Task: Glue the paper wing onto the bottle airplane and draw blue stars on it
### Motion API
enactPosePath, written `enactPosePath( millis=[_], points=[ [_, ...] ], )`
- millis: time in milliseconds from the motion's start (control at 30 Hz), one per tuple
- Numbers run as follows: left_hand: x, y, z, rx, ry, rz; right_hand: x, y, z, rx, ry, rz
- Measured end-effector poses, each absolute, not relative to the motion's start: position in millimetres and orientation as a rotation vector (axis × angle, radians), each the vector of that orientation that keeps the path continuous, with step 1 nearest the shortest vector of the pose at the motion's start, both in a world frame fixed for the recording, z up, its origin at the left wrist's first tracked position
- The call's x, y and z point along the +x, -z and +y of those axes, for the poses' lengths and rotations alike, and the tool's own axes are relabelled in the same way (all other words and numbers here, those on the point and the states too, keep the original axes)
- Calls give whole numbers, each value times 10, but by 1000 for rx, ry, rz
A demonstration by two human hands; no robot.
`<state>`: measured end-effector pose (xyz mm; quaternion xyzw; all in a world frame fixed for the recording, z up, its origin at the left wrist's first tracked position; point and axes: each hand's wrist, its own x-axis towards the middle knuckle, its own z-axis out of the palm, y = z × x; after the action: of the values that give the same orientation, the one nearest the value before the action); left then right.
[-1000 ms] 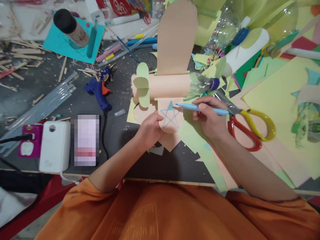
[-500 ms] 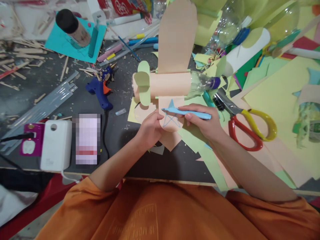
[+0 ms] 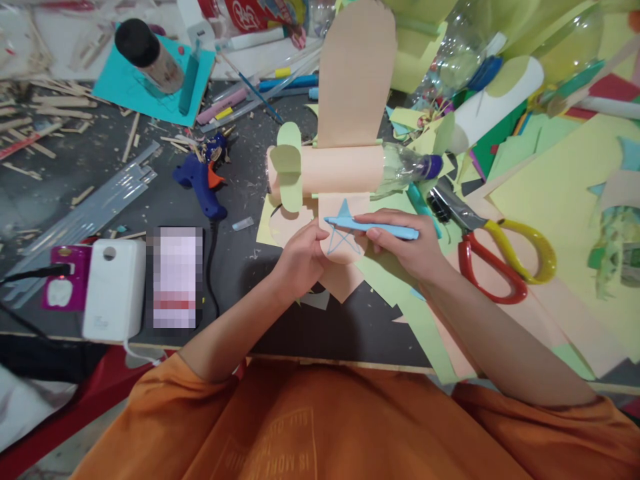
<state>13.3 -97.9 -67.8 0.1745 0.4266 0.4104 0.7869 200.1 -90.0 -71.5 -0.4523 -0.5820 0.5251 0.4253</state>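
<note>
A plastic bottle wrapped in peach paper [image 3: 345, 169] lies on the dark table like a model plane, with a tall peach wing [image 3: 356, 73] standing up and pale green blades [image 3: 289, 167] at its left end. On the near peach wing [image 3: 341, 248] a blue star is drawn. My left hand [image 3: 300, 257] pinches that wing's left edge. My right hand [image 3: 405, 247] holds a light blue pen [image 3: 373, 228] lying almost flat, its tip over the star's left side.
Red and yellow scissors [image 3: 493, 250] lie right of my right hand among green and peach paper scraps. A blue glue gun [image 3: 200, 183] sits left of the bottle. A white charger [image 3: 113, 288] and a phone [image 3: 175, 277] rest near the front edge. Wooden sticks litter the far left.
My right hand slid left with the pen, from beside the scissors to across the star. The left hand kept its hold on the wing.
</note>
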Motion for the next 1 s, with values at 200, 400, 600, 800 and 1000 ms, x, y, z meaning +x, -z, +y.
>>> enactPosePath(
  millis=[200,400,600,800,1000],
  points=[
    [133,678,-982,367,-903,891,1999,696,-894,-1129,-1310,-1453],
    [145,654,-979,370,-908,884,2007,700,-894,-1174,-1288,-1481],
    [132,685,-992,380,-900,906,2002,721,-899,-1154,-1308,-1453],
    [123,700,-989,363,-901,914,2012,718,-898,-1154,-1291,-1477],
    [130,682,-988,349,-902,912,2026,716,-892,-1153,-1286,-1484]
  ],
)
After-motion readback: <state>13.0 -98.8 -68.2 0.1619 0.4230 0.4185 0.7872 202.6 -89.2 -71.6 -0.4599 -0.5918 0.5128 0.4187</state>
